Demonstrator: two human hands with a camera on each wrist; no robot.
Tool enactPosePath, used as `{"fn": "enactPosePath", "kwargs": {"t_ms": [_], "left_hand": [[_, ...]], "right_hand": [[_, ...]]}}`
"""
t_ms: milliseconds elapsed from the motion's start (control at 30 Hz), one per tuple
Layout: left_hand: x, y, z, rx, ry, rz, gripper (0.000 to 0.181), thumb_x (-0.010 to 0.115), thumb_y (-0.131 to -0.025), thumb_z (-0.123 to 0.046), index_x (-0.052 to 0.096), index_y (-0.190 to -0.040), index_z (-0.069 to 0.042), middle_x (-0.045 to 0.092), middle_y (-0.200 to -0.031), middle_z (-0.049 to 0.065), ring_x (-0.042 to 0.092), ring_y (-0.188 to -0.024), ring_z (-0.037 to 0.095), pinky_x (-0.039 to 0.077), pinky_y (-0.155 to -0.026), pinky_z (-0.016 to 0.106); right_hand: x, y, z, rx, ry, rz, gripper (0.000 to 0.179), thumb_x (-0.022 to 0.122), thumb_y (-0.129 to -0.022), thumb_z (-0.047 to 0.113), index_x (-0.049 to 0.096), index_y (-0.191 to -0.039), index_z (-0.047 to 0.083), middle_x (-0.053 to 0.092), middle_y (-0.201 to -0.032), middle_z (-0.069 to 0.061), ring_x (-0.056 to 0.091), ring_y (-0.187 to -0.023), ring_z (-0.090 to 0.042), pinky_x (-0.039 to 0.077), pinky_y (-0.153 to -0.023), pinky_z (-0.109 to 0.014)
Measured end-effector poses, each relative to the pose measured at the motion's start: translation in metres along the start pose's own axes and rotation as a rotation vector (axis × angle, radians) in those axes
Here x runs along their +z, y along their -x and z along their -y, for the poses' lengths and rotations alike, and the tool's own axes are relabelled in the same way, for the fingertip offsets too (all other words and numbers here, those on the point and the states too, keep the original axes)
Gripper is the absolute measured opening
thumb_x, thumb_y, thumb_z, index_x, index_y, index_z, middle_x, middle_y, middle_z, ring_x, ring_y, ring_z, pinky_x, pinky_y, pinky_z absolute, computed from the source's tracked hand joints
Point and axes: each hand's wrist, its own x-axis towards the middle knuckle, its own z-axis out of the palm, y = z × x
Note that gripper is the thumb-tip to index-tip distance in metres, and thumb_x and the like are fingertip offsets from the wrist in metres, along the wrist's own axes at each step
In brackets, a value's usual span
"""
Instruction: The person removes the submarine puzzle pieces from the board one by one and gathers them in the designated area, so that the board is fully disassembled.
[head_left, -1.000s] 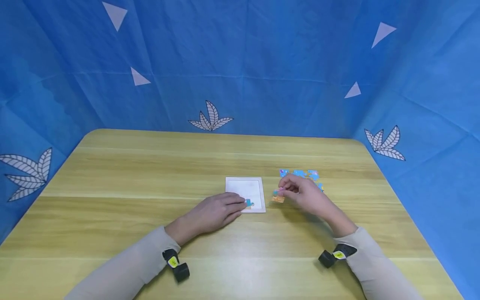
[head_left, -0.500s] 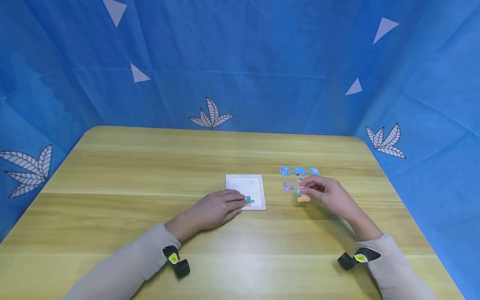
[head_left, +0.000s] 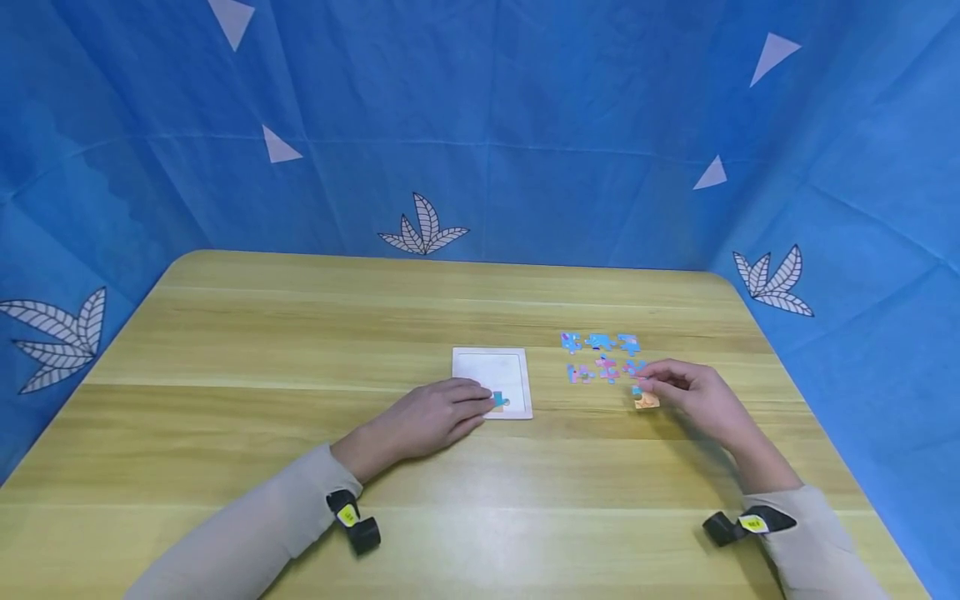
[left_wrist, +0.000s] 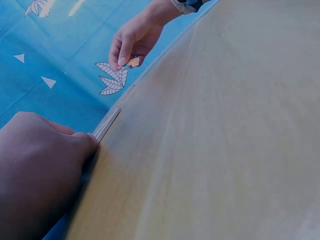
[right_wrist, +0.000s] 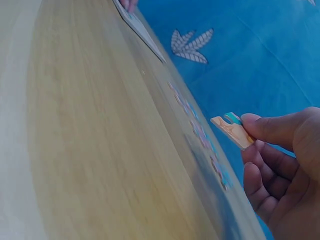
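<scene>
My right hand (head_left: 693, 396) pinches an orange-and-teal jigsaw piece (head_left: 647, 400) between thumb and fingertips. In the right wrist view that jigsaw piece (right_wrist: 232, 131) is held up above the table. It hovers just in front of two rows of loose jigsaw pieces (head_left: 600, 342) in blue, pink and purple. My left hand (head_left: 427, 421) lies over the lower left of a white square puzzle tray (head_left: 491, 362), its fingers extended. By those fingertips, a teal-and-peach jigsaw piece (head_left: 498, 402) sits inside the tray, partly hidden by the hand.
Everything is on a wood-grain table (head_left: 300, 325). A blue cloth (head_left: 585, 100) with white triangles and leaf prints stands behind the table and along both sides. A black camera strap is on each sleeve cuff.
My right hand has moved right, away from the tray, carrying the pinched jigsaw piece. More of the loose pieces now show. My left hand has stayed on the tray.
</scene>
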Motion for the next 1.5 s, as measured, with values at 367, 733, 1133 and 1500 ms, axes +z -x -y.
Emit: {"fn": "enactPosePath", "kwargs": {"t_ms": [367, 733, 1133, 1500], "left_hand": [[0.001, 0.000, 0.000, -0.012, 0.002, 0.004, 0.036, 0.057, -0.100, -0.027, 0.063, -0.132, -0.011, 0.063, -0.130, 0.002, 0.055, -0.124, 0.018, 0.039, -0.109, 0.032], [0.001, -0.001, 0.001, 0.030, -0.024, -0.035, 0.037, 0.060, -0.098, -0.025, 0.064, -0.130, -0.008, 0.065, -0.127, 0.004, 0.057, -0.121, 0.019, 0.040, -0.108, 0.033], [-0.001, 0.000, -0.001, 0.027, -0.018, -0.025, 0.036, 0.061, -0.098, -0.025, 0.064, -0.130, -0.009, 0.064, -0.127, 0.003, 0.056, -0.121, 0.019, 0.041, -0.107, 0.033], [-0.002, 0.000, -0.001, 0.008, 0.001, -0.003, 0.036, 0.058, -0.099, -0.026, 0.064, -0.131, -0.010, 0.063, -0.129, 0.003, 0.055, -0.122, 0.019, 0.040, -0.108, 0.032]], "right_hand": [[-0.014, 0.001, -0.019, 0.086, 0.005, 0.044, 0.032, 0.068, -0.093, 0.037, 0.068, -0.104, 0.007, 0.066, -0.087, -0.007, 0.053, -0.074, -0.016, 0.044, -0.059, -0.026], [-0.012, 0.001, -0.020, 0.116, 0.003, 0.069, 0.034, 0.070, -0.091, 0.033, 0.069, -0.105, 0.002, 0.063, -0.078, -0.004, 0.051, -0.068, -0.014, 0.041, -0.055, -0.026], [-0.001, -0.002, -0.017, 0.108, 0.206, 0.023, 0.032, 0.069, -0.091, 0.039, 0.070, -0.098, 0.008, 0.062, -0.077, -0.001, 0.047, -0.067, -0.016, 0.037, -0.056, -0.026], [0.000, -0.002, -0.014, 0.123, 0.252, 0.010, 0.032, 0.069, -0.092, 0.039, 0.069, -0.094, 0.007, 0.057, -0.075, 0.000, 0.046, -0.067, -0.018, 0.036, -0.057, -0.028]]}}
